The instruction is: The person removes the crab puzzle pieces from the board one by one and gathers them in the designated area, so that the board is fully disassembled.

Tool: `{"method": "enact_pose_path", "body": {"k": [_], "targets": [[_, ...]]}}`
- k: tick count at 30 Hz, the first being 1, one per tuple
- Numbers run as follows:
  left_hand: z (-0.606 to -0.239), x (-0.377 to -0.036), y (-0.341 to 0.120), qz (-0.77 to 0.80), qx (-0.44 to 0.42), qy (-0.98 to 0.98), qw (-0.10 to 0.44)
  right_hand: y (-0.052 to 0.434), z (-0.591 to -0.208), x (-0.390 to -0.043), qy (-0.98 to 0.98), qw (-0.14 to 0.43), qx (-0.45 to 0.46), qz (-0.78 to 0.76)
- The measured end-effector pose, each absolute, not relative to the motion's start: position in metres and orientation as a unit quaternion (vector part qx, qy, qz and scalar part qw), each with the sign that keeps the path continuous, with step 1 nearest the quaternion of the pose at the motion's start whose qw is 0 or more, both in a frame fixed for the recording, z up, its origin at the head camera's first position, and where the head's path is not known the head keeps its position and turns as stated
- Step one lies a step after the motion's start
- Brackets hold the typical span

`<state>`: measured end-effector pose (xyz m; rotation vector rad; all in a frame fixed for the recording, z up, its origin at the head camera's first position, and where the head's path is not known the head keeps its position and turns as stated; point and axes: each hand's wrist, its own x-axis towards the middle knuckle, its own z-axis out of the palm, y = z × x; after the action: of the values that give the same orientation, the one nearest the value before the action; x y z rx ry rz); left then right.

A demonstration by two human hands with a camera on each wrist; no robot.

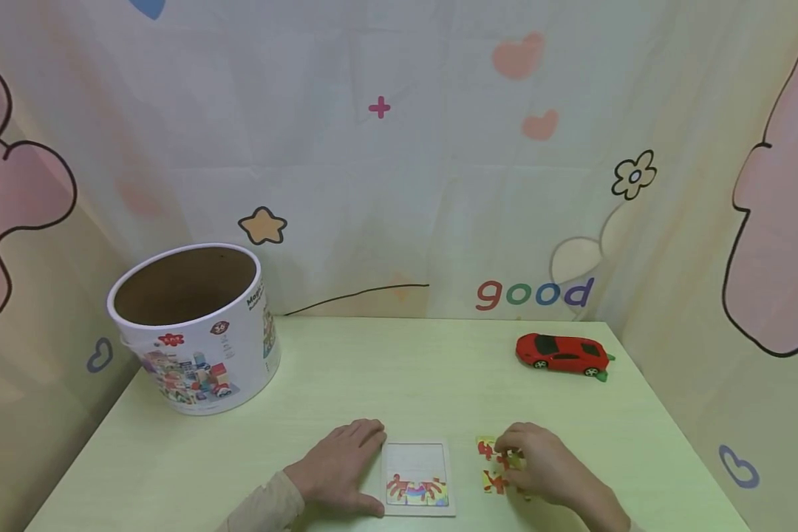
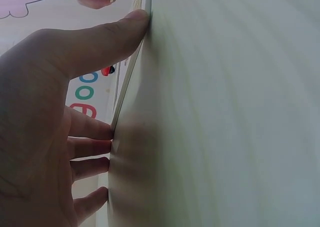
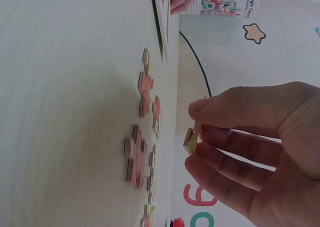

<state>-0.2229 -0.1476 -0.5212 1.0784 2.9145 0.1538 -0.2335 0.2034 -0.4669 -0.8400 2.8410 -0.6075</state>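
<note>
A pale puzzle tray (image 1: 417,457) lies on the table, its lower row filled with colourful pieces and its upper part bare. My left hand (image 1: 342,469) rests on the table to the tray's left, with thumb and fingertips touching its side edge. Over the loose puzzle pieces (image 1: 495,482) to the right of the tray is my right hand (image 1: 539,462). It pinches a jigsaw piece (image 3: 192,139) with a yellow face between thumb and fingers, raised off the table in the right wrist view. My right hand hides some of the loose pieces in the head view.
A large white bucket (image 1: 209,369) with printed toy pictures stands at the back left of the table. The red toy car (image 1: 561,355) sits at the back right, with a small green thing (image 1: 601,375) partly behind it. A printed curtain (image 1: 346,170) hangs behind the table.
</note>
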Motion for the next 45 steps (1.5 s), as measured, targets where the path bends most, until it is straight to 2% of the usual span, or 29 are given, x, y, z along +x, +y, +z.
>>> {"method": "enact_pose_path", "body": {"k": [24, 34, 45], "targets": [[-0.519, -0.222, -0.147, 0.049, 0.350, 0.935, 0.014, 0.225, -0.469, -0.231, 0.954, 0.043, -0.228, -0.192], [-0.518, -0.222, -0.147, 0.050, 0.348, 0.936, 0.014, 0.230, -0.470, -0.229, 0.961, 0.059, -0.196, -0.187], [-0.518, -0.222, -0.147, 0.049, 0.350, 0.935, 0.010, 0.238, -0.471, -0.227, 0.956, 0.050, -0.217, -0.191]]}}
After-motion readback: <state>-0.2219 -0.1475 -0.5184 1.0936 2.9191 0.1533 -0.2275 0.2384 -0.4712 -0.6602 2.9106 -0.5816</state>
